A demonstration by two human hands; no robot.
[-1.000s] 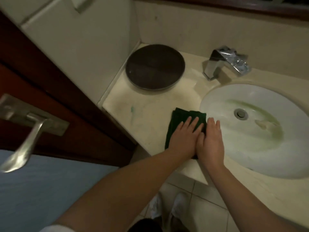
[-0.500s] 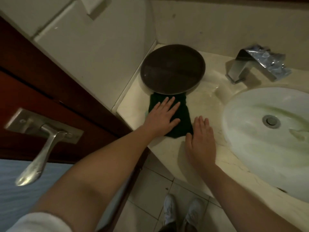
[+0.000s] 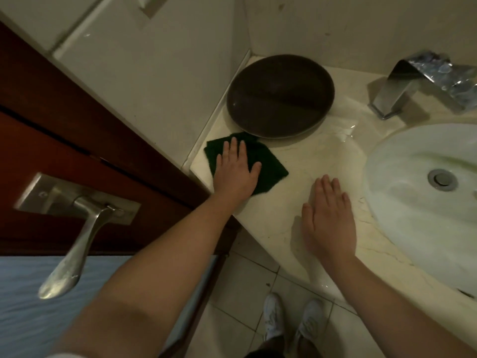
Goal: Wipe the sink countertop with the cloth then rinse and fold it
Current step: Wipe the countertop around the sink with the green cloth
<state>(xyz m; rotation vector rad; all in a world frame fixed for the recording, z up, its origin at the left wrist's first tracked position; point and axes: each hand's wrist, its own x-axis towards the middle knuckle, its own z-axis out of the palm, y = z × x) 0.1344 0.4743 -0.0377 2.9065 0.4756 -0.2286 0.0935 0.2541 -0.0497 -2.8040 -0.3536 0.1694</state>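
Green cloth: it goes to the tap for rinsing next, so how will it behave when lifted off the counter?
Probably floppy: the green cloth lies flat in layers under the left hand, so it may droop and unfold when lifted. Likely light for its size, being thin. On the glossy countertop it should slide easily when pushed.

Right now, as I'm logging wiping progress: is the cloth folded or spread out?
Folded: the green cloth lies as a compact pad, with stacked edges showing, under the flat left hand.
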